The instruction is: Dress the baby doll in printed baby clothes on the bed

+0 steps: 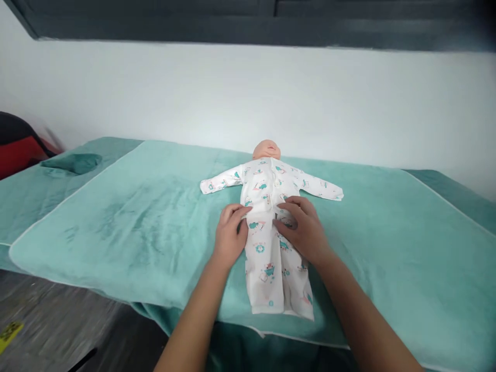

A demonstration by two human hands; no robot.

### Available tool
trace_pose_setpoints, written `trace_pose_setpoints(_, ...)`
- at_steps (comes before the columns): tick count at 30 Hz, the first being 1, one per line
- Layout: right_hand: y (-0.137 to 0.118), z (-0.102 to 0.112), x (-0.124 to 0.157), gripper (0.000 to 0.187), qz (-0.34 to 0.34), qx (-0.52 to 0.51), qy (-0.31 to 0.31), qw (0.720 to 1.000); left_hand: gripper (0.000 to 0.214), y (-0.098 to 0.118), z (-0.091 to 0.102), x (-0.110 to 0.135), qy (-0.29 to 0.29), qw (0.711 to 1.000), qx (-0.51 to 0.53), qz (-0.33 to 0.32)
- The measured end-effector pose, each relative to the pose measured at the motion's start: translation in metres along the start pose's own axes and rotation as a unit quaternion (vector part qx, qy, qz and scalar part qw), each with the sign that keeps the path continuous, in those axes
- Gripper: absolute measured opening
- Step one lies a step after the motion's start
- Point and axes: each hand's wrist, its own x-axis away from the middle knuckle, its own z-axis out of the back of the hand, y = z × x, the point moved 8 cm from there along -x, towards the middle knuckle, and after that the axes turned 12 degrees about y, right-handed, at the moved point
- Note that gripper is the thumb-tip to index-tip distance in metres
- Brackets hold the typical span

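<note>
A baby doll (267, 149) lies on its back, its head towards the wall and its arms spread. It wears white printed baby clothes (265, 248), with long sleeves and legs that reach towards me. At the left side of the waist, my left hand (232, 233) is closed with thumb and fingers pinching the fabric. On the other side of the waist, my right hand (304, 227) pinches the cloth near the front opening. Whether top and trousers are separate pieces I cannot tell. The doll's hands and feet are hidden by the clothes.
A light green blanket (127, 232) with pale edging covers the table beneath the doll. Behind it stands a white wall (248, 93) with a dark panel (194, 20) above. A red and black object (19, 150) sits at far left. Grey floor (58, 315) shows at lower left.
</note>
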Motion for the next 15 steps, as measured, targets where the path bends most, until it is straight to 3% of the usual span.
trace_pose_setpoints(3, -0.007, 0.0, -0.009, 0.013, 0.017, 0.059, 0.011, 0.998, 0.034, -0.001, -0.002, 0.001, 0.009, 0.999, -0.044, -0.013)
trace_pose_setpoints(6, -0.007, 0.005, -0.016, 0.017, 0.009, 0.076, 0.041, 0.996, 0.031, -0.002, -0.003, 0.003, 0.008, 0.997, -0.073, -0.014)
trace_pose_setpoints(12, -0.004, 0.031, -0.029, 0.012, -0.08, -0.032, 0.111, 0.99, 0.023, 0.008, 0.004, 0.008, 0.036, 0.994, -0.089, -0.056)
trace_pose_setpoints(15, -0.015, 0.034, -0.035, 0.013, -0.08, -0.059, 0.093, 0.991, 0.02, 0.01, 0.008, 0.008, 0.062, 0.993, -0.072, -0.066)
